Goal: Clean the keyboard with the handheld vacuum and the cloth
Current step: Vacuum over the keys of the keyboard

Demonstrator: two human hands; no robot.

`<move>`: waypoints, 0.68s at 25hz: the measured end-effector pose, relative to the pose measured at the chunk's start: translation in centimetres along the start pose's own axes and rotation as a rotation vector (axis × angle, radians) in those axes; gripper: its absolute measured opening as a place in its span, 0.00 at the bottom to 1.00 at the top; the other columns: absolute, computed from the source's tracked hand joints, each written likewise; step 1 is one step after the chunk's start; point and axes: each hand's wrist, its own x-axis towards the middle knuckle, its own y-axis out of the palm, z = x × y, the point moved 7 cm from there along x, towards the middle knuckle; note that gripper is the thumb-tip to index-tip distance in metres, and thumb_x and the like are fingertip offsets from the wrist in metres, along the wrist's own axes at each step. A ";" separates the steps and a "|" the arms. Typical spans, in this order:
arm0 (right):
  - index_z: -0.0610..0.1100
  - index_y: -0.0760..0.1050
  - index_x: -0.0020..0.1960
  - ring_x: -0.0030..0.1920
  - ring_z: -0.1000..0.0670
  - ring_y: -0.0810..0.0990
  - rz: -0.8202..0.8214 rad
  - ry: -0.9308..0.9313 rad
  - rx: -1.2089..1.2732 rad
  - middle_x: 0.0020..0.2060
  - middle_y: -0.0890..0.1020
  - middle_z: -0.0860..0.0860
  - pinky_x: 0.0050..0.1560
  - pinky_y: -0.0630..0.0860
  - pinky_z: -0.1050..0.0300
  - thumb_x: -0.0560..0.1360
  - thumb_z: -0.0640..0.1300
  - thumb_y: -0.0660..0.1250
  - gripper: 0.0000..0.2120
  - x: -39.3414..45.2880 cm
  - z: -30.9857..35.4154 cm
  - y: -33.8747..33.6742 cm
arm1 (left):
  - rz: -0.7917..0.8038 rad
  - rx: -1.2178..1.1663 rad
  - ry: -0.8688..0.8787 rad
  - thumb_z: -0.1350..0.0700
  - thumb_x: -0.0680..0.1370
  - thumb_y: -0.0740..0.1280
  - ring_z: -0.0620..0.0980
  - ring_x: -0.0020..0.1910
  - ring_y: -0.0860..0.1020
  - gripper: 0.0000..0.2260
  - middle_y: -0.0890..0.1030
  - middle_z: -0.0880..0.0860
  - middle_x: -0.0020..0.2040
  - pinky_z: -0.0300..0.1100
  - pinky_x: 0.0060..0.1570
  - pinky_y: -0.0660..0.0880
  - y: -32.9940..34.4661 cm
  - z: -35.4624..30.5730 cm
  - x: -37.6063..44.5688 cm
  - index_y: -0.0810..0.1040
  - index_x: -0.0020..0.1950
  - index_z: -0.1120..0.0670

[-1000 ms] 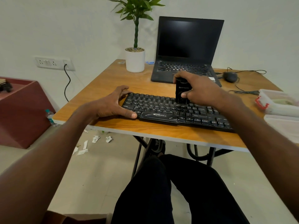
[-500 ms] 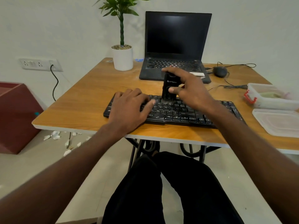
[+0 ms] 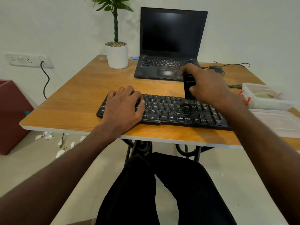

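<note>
Keyboard [image 3: 170,111] lay across the front of the tabletop [image 3: 73,101], its long side roughly parallel to the near edge, with a narrow strip of bare wood between. Left hand [image 3: 123,108] lay flat on the left end of the keyboard, fingers relaxed and spread over the keys, holding nothing. Right hand [image 3: 206,85] had its grip closed round the vacuum [image 3: 189,86], fingers and thumb wrapped on the black body. Vacuum stood upright, brush end down on the upper key rows right of centre. Behind the keyboard was a band of bare wood, then the laptop [image 3: 170,44], lid open, screen dark. Pot plant [image 3: 117,54] stood left of the laptop near the far edge. Mouse [image 3: 215,69] and its cable were beyond the right hand. Tub [image 3: 266,101] and lid [image 3: 279,122] sat at the right edge, lid just beside the keyboard's right end. Wide open wood left of the keyboard. Paper scraps [image 3: 47,135] lay on the floor under the left edge. No cloth identifiable.
</note>
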 end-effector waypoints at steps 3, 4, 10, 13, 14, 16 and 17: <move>0.55 0.67 0.69 0.60 0.40 0.81 -0.003 -0.047 0.177 0.63 0.79 0.42 0.42 0.83 0.53 0.77 0.37 0.71 0.26 -0.6 1.2 0.2 | 0.013 0.009 -0.010 0.44 0.83 0.58 0.52 0.54 0.75 0.17 0.79 0.50 0.54 0.53 0.57 0.67 0.1 0.0 0.0 0.82 0.58 0.51; 0.55 0.68 0.69 0.60 0.41 0.80 0.017 -0.056 0.243 0.64 0.78 0.43 0.40 0.82 0.57 0.77 0.37 0.71 0.26 -0.5 1.8 0.5 | 0.018 0.009 -0.012 0.44 0.83 0.58 0.52 0.54 0.75 0.17 0.79 0.50 0.54 0.53 0.57 0.67 0.1 0.0 0.0 0.82 0.58 0.51; 0.58 0.68 0.68 0.58 0.46 0.81 0.066 -0.192 0.488 0.63 0.77 0.49 0.38 0.83 0.59 0.78 0.35 0.69 0.26 -0.4 5.6 1.9 | 0.012 0.017 -0.006 0.44 0.83 0.58 0.52 0.53 0.76 0.17 0.79 0.50 0.53 0.53 0.57 0.66 -0.1 -0.1 0.0 0.82 0.58 0.52; 0.60 0.68 0.69 0.61 0.43 0.79 0.101 -0.177 0.263 0.64 0.78 0.45 0.44 0.83 0.54 0.78 0.34 0.69 0.28 -0.9 4.2 1.5 | 0.010 0.023 -0.011 0.45 0.83 0.58 0.52 0.54 0.76 0.17 0.79 0.51 0.53 0.53 0.57 0.66 -0.2 0.0 -0.1 0.82 0.59 0.52; 0.60 0.68 0.70 0.61 0.42 0.79 0.112 -0.131 0.217 0.65 0.77 0.44 0.44 0.83 0.53 0.78 0.35 0.68 0.28 -1.0 2.9 1.0 | 0.015 0.027 -0.013 0.45 0.83 0.58 0.52 0.54 0.76 0.17 0.79 0.51 0.54 0.53 0.58 0.66 -0.2 0.0 -0.1 0.82 0.59 0.52; 0.59 0.67 0.71 0.62 0.39 0.80 0.122 -0.056 0.113 0.66 0.77 0.43 0.45 0.83 0.52 0.78 0.36 0.69 0.28 -1.2 0.5 0.1 | 0.022 0.031 -0.010 0.45 0.83 0.58 0.52 0.54 0.76 0.17 0.80 0.51 0.54 0.54 0.58 0.66 -0.1 -0.1 -0.1 0.82 0.59 0.52; 0.59 0.67 0.72 0.62 0.39 0.80 0.118 -0.033 0.072 0.67 0.77 0.42 0.44 0.81 0.54 0.78 0.36 0.69 0.29 -1.4 -0.4 -0.3 | 0.018 0.033 -0.005 0.45 0.83 0.58 0.52 0.53 0.76 0.17 0.80 0.51 0.54 0.54 0.58 0.66 -0.1 -0.2 -0.1 0.82 0.59 0.52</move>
